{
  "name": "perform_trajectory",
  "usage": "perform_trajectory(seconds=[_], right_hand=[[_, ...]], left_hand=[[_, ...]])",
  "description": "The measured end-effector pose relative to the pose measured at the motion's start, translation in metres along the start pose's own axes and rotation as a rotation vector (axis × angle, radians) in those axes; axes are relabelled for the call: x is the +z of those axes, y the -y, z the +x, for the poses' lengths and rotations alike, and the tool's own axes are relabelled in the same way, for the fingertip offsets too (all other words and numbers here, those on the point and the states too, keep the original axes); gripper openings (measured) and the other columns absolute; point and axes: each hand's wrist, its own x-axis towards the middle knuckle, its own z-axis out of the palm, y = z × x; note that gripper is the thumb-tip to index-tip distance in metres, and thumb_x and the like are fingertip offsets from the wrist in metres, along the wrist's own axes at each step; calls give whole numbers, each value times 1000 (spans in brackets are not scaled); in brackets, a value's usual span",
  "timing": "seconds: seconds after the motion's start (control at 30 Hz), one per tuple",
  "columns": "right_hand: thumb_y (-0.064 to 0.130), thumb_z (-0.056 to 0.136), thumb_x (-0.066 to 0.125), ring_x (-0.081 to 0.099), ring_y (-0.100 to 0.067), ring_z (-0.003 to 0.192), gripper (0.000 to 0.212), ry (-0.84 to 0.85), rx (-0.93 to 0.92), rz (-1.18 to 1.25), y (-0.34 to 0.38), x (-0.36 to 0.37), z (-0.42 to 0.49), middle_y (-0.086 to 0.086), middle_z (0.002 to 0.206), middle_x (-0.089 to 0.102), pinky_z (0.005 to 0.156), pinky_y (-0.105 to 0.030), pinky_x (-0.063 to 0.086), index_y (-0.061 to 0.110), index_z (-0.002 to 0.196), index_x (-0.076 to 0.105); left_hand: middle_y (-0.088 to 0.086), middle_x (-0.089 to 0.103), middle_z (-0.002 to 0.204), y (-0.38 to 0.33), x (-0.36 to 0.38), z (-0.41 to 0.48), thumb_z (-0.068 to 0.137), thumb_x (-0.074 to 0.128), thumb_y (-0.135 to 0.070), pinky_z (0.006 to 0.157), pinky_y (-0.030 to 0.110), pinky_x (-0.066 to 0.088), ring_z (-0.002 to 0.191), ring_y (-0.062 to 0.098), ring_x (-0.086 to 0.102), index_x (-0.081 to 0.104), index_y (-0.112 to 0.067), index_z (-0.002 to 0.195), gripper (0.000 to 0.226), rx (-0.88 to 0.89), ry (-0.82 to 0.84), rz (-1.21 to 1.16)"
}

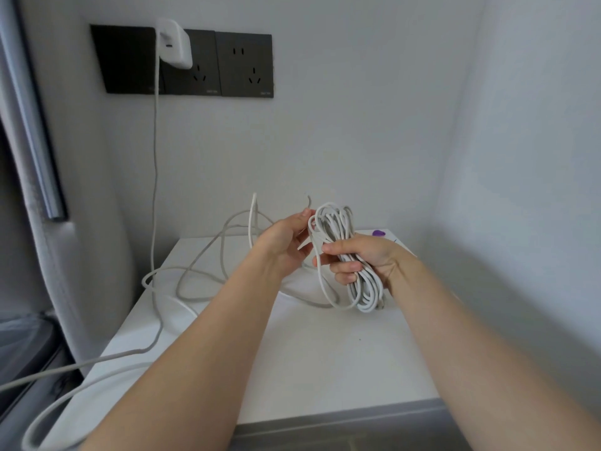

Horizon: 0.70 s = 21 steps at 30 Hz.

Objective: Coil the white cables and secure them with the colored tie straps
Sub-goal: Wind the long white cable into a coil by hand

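White loose strand (201, 265) trails over the tabletop (325, 369) at its left side, so we judge the coiling unfinished; the next move calls for feeding that slack into another loop. Above the tabletop our left hand (286, 245) pinches the strand. Just beside it, our right hand (364, 258) curls tight round the coil (364, 294), and a purple tie strap (378, 233) waits at the tabletop's far right.

Right hand (361, 255) holds coiled cable (364, 294) above the table (325, 353); loose cable (130, 353) left, tie strap (378, 233) behind.
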Motion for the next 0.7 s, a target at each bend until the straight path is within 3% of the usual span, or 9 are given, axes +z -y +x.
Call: perform_trajectory(seconds=[0.13,0.23,0.43,0.57,0.7], right_hand=[[6,72,56,31,-1,27,5,12,-16,-5,-1,1,0,-5,60,65,34,-14,29,5,75,52],[1,84,49,31,-2,27,10,-3,-12,-21,-1,-1,1,-3,54,61,33,-15,29,4,75,50],[3,75,53,33,-2,28,4,32,24,-10,-1,-5,2,-9,68,48,34,-16,31,4,78,51],[-6,89,42,31,-2,27,17,25,24,-96,0,-1,-1,5,43,48,36,-16,26,6,81,50],[0,91,46,30,-2,28,24,-1,40,-145,1,-1,0,4,43,46,36,-15,27,8,69,47]], left_hand=[[-6,63,56,0,1,2,94,51,-13,96,31,36,75,11,53,60,-12,76,20,5,-23,-3],[-4,62,68,0,1,1,93,52,-13,95,31,37,76,11,53,60,-12,78,17,14,-27,6],[-4,61,80,-1,-1,3,92,55,-15,73,24,41,77,9,55,61,-14,82,12,76,-36,50],[1,59,75,-1,-2,2,91,55,-12,64,26,42,70,15,53,61,-11,84,9,96,-28,54],[-1,60,72,-3,-3,1,87,61,-12,73,27,43,69,13,55,62,-11,80,7,92,-66,62]])
